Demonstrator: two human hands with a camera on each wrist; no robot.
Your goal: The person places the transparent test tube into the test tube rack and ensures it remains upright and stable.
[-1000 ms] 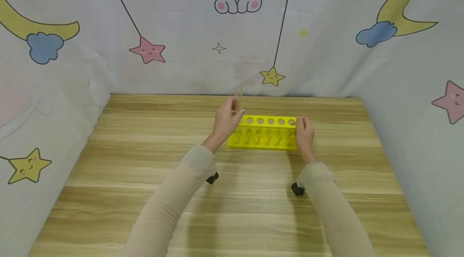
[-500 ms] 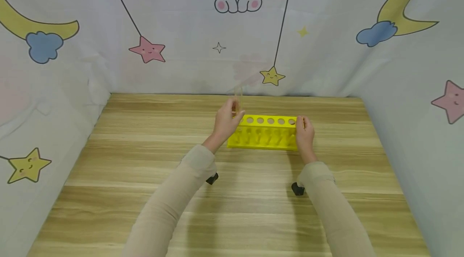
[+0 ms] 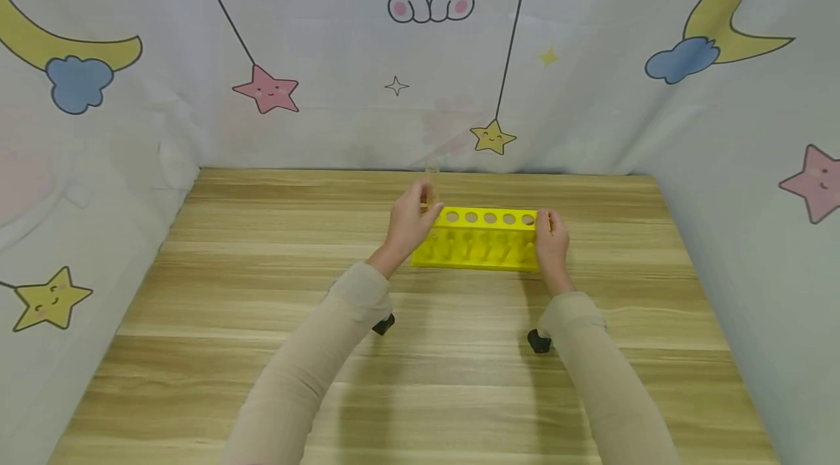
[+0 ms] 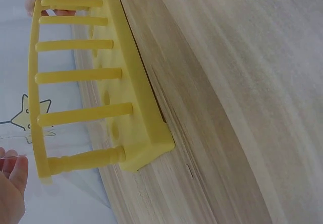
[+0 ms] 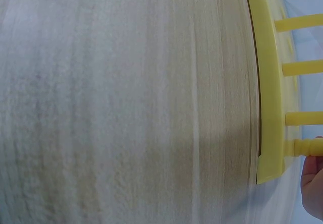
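Note:
A yellow test tube rack (image 3: 477, 236) stands upright on the table, with a row of round holes along its top and pegs below. My left hand (image 3: 408, 219) pinches a clear test tube (image 3: 432, 178) between thumb and fingers at the rack's left end. The tube sticks up above the fingers; its lower end is hidden by the hand. My right hand (image 3: 553, 240) grips the rack's right end. In the left wrist view the left hand (image 4: 10, 196) is at the lower left, beside the rack's end post. The right wrist view shows part of the right hand (image 5: 314, 188) at that end's post.
The wood-grain table (image 3: 459, 377) extends around the rack on all sides. A white cloth (image 3: 341, 49) printed with stars, moons and a bear hangs behind and at both sides. A black piece (image 3: 539, 341) shows below the right cuff, another (image 3: 384, 323) below the left.
The test tube's top has dropped slightly and its round mouth shows more. The left hand has barely shifted. Rack and right hand stay in place.

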